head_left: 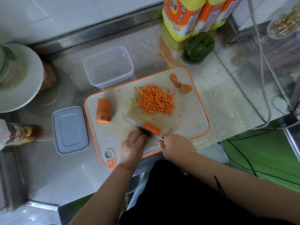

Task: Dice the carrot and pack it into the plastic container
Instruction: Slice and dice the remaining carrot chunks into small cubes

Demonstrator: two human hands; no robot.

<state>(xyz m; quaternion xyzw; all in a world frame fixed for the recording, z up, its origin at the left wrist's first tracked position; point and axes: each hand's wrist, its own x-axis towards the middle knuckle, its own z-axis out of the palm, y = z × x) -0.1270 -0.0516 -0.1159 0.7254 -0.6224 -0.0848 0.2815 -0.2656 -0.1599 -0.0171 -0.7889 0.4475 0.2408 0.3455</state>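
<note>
Where knife (140, 127) cuts, carrot sticks (151, 127) touch left hand (131, 147).

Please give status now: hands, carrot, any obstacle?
Right hand grips knife; left hand steadies carrot strips. Diced pile on board. Container empty, unobstructed.

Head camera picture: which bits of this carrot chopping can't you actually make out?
- Left hand fingertips: hidden behind the knife blade, so their hold on the carrot sticks is unclear.
- Knife handle: buried inside the right hand.
- Yellow bottles: tops cut off by the upper edge.
- Bottle at left: label too blurred to read.
- Plastic container: looks empty, but its clear walls make small bits hard to rule out.
</note>
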